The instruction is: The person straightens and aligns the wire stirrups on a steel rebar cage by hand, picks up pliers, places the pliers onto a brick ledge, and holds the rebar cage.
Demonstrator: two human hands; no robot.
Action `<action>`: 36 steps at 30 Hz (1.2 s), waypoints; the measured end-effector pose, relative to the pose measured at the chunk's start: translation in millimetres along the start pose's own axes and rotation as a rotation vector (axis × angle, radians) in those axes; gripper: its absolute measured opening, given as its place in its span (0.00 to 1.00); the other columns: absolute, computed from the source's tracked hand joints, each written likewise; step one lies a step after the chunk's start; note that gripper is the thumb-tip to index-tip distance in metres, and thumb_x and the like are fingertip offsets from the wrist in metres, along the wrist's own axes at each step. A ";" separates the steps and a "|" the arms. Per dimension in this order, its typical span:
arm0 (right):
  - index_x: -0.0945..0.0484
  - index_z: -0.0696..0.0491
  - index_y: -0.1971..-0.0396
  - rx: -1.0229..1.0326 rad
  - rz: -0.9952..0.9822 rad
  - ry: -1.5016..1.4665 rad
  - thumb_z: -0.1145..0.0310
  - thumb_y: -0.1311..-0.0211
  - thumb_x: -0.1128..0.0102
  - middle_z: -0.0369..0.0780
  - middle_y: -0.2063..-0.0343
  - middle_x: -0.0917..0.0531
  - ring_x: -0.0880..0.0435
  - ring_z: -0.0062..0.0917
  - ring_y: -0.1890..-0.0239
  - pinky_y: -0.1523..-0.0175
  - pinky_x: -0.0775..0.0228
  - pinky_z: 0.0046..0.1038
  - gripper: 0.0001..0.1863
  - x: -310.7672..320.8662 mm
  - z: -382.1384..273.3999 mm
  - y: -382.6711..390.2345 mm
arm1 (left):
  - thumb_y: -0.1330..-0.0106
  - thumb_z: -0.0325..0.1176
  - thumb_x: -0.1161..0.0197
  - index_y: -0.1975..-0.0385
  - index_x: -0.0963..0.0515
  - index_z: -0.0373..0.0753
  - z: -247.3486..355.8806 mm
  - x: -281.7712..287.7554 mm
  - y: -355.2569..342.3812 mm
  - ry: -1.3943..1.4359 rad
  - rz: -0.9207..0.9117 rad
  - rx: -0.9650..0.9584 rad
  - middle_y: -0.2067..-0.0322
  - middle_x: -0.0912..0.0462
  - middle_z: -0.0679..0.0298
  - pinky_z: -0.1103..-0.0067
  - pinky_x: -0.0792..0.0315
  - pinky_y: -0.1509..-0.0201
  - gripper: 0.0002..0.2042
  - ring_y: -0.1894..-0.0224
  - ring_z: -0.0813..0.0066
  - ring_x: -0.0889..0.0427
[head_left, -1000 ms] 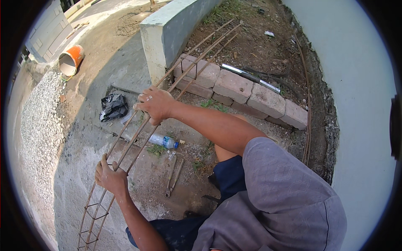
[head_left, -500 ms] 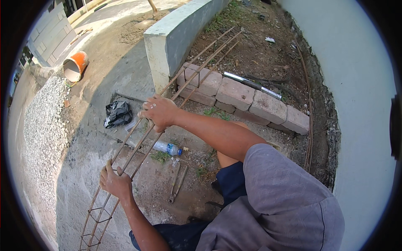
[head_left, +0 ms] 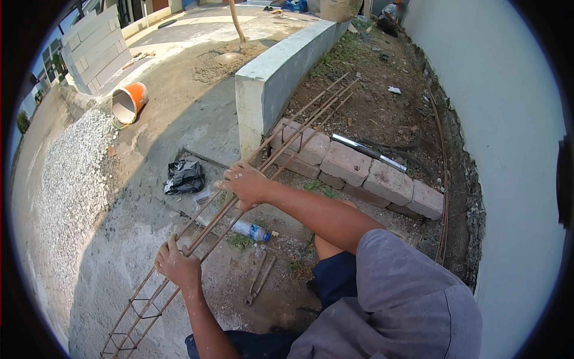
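Note:
A long, narrow rebar cage [head_left: 213, 222] of thin rusty bars, tied with wire stirrups, runs slantwise from lower left to upper centre. My left hand [head_left: 178, 263] is closed round its bars on the near part. Farther along, my right hand [head_left: 244, 184] grips the same cage from above, its fingers curled over the bars. The far end reaches over a low row of blocks [head_left: 341, 161]. Under the cage lie a plastic bottle [head_left: 250, 229] with a blue cap and pincers [head_left: 257, 285] with two long handles.
A black plastic bag [head_left: 184, 177] lies left of the cage. Beyond are a gravel heap [head_left: 72, 179], a tipped orange bucket [head_left: 133, 99] and a low concrete wall [head_left: 251, 110]. A silver bar [head_left: 371, 154] rests by the blocks. A tall white wall [head_left: 508, 149] stands right; another person [head_left: 388, 21] is far back.
The view has tilted up, so the scene sits lower and farther right, and a distant person now shows. Both hands keep their hold on the rebar cage.

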State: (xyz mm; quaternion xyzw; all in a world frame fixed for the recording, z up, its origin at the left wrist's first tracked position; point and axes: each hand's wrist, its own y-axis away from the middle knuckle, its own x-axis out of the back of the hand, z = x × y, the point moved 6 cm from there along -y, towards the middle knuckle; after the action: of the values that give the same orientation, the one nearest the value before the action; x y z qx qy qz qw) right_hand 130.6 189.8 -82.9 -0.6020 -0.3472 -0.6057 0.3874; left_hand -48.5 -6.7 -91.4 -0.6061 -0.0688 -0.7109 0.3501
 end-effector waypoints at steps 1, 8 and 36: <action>0.28 0.47 0.39 0.011 0.010 -0.014 0.53 0.56 0.31 0.43 0.51 0.24 0.30 0.38 0.42 0.34 0.45 0.41 0.39 1.4 -3.5 -2.5 | 0.42 0.30 0.35 0.46 0.22 0.46 -0.1 -0.4 -0.7 -0.006 -0.015 -0.005 0.50 0.24 0.58 0.60 0.45 0.34 0.21 0.43 0.59 0.29; 0.24 0.47 0.44 -0.086 0.050 -0.040 0.59 0.50 0.35 0.43 0.52 0.23 0.28 0.36 0.43 0.36 0.44 0.41 0.29 2.1 -4.6 -2.7 | 0.42 0.31 0.33 0.45 0.23 0.45 0.3 3.4 0.3 0.045 -0.052 -0.018 0.49 0.24 0.58 0.60 0.46 0.33 0.22 0.43 0.59 0.29; 0.22 0.48 0.48 -0.080 0.047 -0.052 0.59 0.51 0.34 0.42 0.55 0.22 0.27 0.35 0.44 0.36 0.44 0.41 0.27 -1.2 -2.2 -6.5 | 0.43 0.30 0.33 0.47 0.21 0.45 0.3 0.0 -2.2 0.024 0.017 -0.022 0.51 0.22 0.60 0.62 0.43 0.35 0.21 0.44 0.60 0.27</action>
State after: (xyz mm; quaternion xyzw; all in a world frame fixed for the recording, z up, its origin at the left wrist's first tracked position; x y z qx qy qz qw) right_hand 123.8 190.8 -83.9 -0.6407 -0.3185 -0.5937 0.3681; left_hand -49.5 -4.9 -90.6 -0.6019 -0.0516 -0.7159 0.3501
